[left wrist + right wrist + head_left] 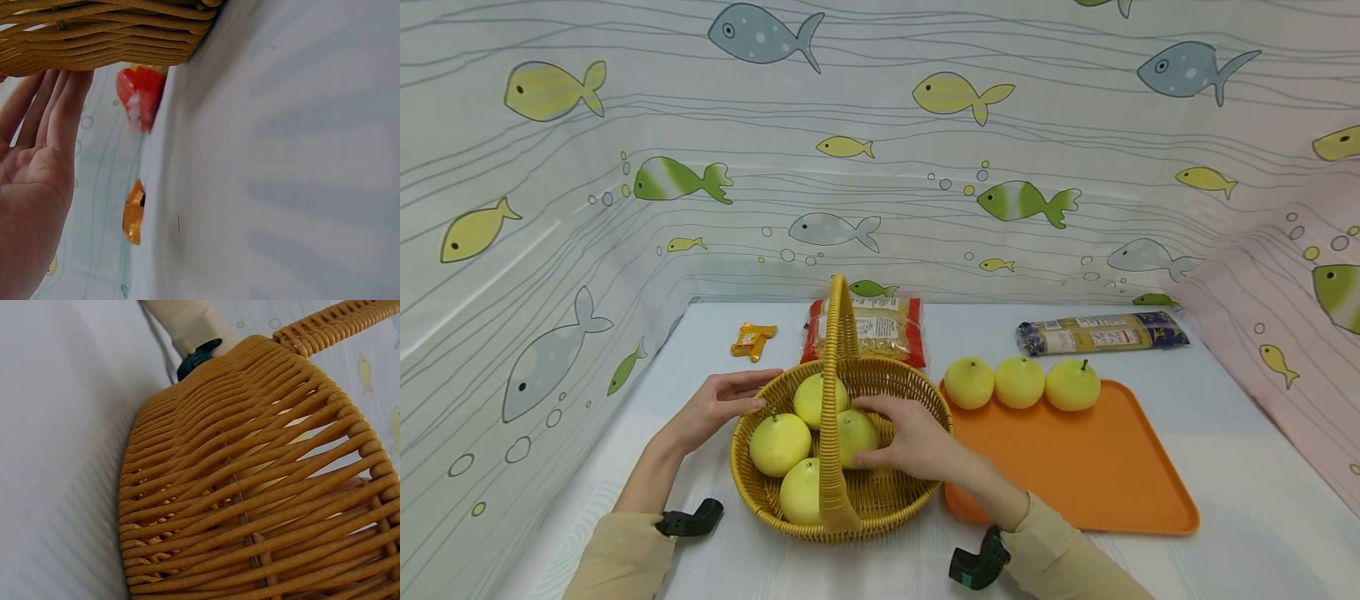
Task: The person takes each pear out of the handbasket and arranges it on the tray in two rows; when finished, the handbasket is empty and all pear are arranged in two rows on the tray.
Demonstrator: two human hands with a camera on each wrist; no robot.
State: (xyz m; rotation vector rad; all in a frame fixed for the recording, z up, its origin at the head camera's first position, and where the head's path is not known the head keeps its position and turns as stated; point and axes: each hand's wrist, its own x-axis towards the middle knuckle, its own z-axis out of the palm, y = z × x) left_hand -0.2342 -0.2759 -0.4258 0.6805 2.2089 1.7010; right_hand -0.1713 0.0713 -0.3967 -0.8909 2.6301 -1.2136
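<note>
On the counter (pixel 1225 467), the tray (pixel 1097 475) at three o'clock carries three pears along its far edge. The basket (pixel 891 492) at centre holds four pears. The left hand (pixel 718 404), fingers straight, steadies the basket's nine o'clock rim. The right hand (pixel 910 437) curls round one pear (pixel 853 433) inside. Lifting could snag the handle (pixel 835 392), and a loose grip might drop the pear.

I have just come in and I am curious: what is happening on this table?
A person's right hand reaches into the round woven yellow wicker basket, fingers on one of four pale yellow round fruits. The left hand rests against the basket's rim. Three similar fruits sit on the flat orange plastic tray.
</note>
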